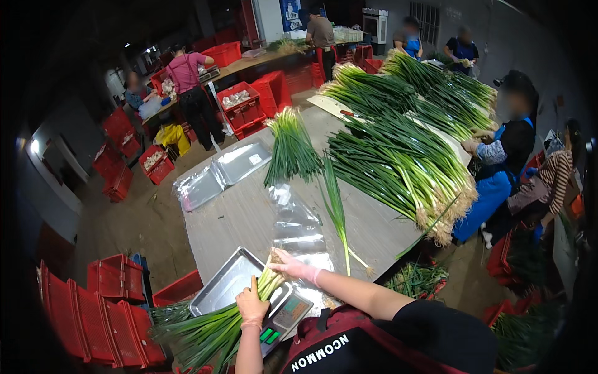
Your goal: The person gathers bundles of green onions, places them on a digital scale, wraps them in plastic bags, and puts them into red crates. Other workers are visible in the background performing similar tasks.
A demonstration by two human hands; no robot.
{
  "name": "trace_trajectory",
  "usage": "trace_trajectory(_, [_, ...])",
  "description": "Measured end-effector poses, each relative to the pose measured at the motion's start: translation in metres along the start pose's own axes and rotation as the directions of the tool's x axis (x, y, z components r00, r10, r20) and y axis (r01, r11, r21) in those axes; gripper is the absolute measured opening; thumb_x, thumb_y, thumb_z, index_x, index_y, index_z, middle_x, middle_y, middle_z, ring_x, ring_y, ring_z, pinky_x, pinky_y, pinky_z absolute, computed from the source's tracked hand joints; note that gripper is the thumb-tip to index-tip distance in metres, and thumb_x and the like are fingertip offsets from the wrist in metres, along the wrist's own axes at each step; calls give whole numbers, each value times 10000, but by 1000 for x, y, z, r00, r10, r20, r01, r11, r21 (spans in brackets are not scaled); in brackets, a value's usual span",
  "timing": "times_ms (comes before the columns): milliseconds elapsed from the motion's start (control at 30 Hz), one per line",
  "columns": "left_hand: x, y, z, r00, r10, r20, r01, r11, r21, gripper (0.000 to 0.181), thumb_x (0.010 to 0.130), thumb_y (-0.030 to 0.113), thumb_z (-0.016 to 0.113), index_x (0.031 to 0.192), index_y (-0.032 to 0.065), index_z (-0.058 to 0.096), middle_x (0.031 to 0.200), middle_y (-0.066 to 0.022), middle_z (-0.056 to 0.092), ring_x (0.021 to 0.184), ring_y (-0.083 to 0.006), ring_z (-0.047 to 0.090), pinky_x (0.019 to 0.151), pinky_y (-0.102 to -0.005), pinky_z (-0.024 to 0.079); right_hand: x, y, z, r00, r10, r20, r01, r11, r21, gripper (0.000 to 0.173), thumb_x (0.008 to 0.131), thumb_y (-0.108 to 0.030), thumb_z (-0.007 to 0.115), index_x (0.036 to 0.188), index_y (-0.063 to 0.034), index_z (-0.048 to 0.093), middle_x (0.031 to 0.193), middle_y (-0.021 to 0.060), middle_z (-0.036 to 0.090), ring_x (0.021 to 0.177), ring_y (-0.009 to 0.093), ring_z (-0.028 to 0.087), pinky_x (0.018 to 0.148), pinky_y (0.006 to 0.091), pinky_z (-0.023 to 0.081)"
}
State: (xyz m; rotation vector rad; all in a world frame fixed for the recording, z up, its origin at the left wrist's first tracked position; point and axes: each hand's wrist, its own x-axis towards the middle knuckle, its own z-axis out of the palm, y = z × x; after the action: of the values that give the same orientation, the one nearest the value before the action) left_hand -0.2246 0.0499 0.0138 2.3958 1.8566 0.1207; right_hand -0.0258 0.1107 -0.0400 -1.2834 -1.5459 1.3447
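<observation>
Both of my hands wear thin see-through gloves. My left hand point(252, 303) grips a bunch of green onions point(212, 325) around the pale stems. My right hand point(293, 266) holds the same bunch at its root end. The bunch slants over a shallow metal tray point(218, 286), its green leaves hanging past the table edge at lower left. Beside the tray, close to my body, is a digital scale point(286, 314) with a lit green display. Clear plastic bags point(299, 217) lie flat on the table just beyond my right hand.
Loose green onions point(337, 210) lie on the grey table point(224, 233). A trimmed bunch point(292, 145) and large heaps point(397, 168) sit farther off. Bags fill a flat tray point(243, 161). Red crates point(93, 322) stand at left. A co-worker in a blue apron point(486, 201) stands at right.
</observation>
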Motion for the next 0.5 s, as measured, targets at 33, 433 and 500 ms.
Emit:
trace_trajectory(33, [1,-3,3,1000,5,3,-5,1000,-1,814,551,204,663,1311,114,388,796,-145,561,713,-315,553,724,-395,394,-4,-7,-2,1000,-9,21,9,1000,-2,811,822,-491,542,1374,10,222,1416,209,207,1327,298,184,1079,343,166])
trace_trajectory(433, [86,62,-91,989,53,140,21,875,-484,865,558,258,675,1325,52,333,955,-223,619,898,-328,613,751,-378,500,-88,-56,-24,970,216,-115,-94,763,640,663,780,-312,622,1328,-49,357,1272,130,451,1183,221,410,990,336,310])
trace_trajectory(500, [83,138,-126,910,283,304,-145,902,-406,940,581,224,698,1366,4,230,978,-262,595,923,-340,602,765,-388,487,-72,-70,-38,989,82,-124,65,508,859,565,744,-259,630,1226,-30,446,1116,128,548,1042,217,511,948,343,372])
